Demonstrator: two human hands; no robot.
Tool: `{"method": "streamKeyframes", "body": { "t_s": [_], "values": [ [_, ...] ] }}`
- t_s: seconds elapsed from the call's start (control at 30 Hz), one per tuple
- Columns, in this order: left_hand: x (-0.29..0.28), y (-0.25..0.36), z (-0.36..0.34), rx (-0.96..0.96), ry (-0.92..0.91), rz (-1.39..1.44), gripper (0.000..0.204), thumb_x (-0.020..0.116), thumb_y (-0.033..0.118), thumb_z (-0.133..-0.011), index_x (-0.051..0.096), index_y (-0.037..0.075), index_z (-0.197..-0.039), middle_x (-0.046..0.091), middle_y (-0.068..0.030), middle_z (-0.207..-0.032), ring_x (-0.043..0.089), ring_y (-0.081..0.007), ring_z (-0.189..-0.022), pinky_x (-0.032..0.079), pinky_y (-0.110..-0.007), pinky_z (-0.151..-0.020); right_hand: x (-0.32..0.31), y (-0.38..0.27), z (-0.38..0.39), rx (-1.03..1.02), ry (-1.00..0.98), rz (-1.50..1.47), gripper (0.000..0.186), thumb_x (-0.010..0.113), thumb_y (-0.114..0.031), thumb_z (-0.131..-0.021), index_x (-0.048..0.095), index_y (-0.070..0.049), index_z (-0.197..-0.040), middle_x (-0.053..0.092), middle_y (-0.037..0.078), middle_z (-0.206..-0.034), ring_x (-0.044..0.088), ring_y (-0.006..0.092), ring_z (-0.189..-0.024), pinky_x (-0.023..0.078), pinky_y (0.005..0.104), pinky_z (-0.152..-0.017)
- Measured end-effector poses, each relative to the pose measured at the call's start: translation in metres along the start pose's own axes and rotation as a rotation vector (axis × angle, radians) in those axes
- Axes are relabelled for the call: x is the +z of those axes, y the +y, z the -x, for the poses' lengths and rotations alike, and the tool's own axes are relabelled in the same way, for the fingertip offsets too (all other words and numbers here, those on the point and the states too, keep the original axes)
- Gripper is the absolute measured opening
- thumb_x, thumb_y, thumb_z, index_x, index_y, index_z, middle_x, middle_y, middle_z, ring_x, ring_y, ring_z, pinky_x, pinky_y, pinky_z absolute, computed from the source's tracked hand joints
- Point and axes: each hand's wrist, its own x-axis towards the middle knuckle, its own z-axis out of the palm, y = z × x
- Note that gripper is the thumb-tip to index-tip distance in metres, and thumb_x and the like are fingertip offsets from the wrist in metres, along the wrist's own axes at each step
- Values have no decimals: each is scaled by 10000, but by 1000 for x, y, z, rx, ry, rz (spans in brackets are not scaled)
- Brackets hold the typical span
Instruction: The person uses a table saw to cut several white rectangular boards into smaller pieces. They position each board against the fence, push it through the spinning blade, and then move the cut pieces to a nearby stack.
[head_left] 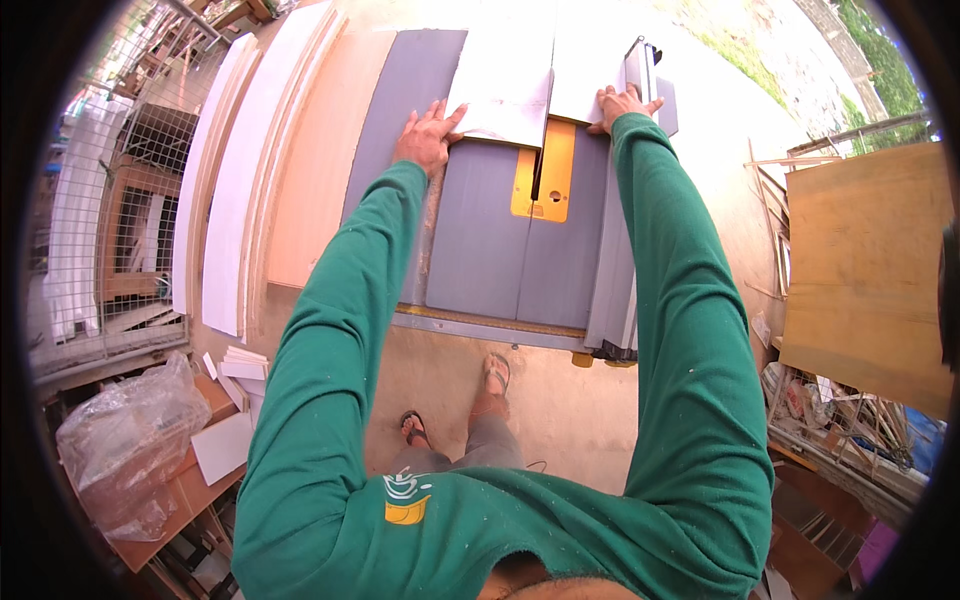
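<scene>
A grey table saw [477, 240] has a yellow insert plate [553, 190] with a dark slot. Across its far part lie two white board pieces, a left one [500, 90] and a right one [585, 75], divided along the slot's line. My left hand [428, 135] rests with spread fingers at the left piece's left edge, near its lower corner. My right hand [622, 110] lies with fingers apart on the right piece, against the metal fence [612, 300] on the saw's right. The blade itself is hard to make out.
White planks [240, 200] and a tan board [300, 220] lie left of the saw. Wire mesh [90, 220] and a plastic-wrapped bundle [130, 440] are further left. An upright plywood sheet [860, 280] and piled scraps [830, 420] stand right. My feet [495, 372] are below.
</scene>
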Motion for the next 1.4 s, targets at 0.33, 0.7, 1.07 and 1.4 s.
{"method": "streamKeyframes", "body": {
  "t_s": [0.33, 0.7, 1.07, 1.4],
  "values": [
    [-12, -5, -2, -7, -36, 94, 654, 478, 44, -952, 415, 331, -1536, 399, -134, -1586, 386, -281, -1463, 256, -479, -1231, -13, 17, -55, 9, 6, -135, 688, 748, -434, -836, 486, -312, -1461, 410, -50, -1581, 272, 259, -1512, 192, 755, -1188],
    [-50, 22, -20, -426, 198, 766, 409, 728, 254, -916, 690, 138, -1306, 739, -121, -1128, 702, -219, -991, 575, -320, -851, -13, 56, -81, -419, 234, -294, 685, 715, -316, -928, 423, -114, -1514, 405, 152, -1573, 362, 327, -1460, 324, 413, -1207],
    [-100, 58, 50, -689, 288, 985, 258, 722, 171, -885, 737, 94, -1130, 712, -32, -910, 621, -93, -783, 508, -277, -616, 16, 56, -71, -242, 565, -515, 403, 622, -165, -955, 598, -180, -1356, 602, 98, -1388, 526, 305, -1320, 436, 508, -1069],
    [-115, 55, 349, -807, 34, 933, 153, 643, 55, -959, 565, 73, -1090, 569, 32, -851, 458, -27, -693, 347, -219, -578, 0, 71, -71, -274, 718, -674, 315, 638, -105, -913, 665, -123, -1226, 672, 146, -1238, 623, 367, -1150, 486, 476, -997]
  ]
}}
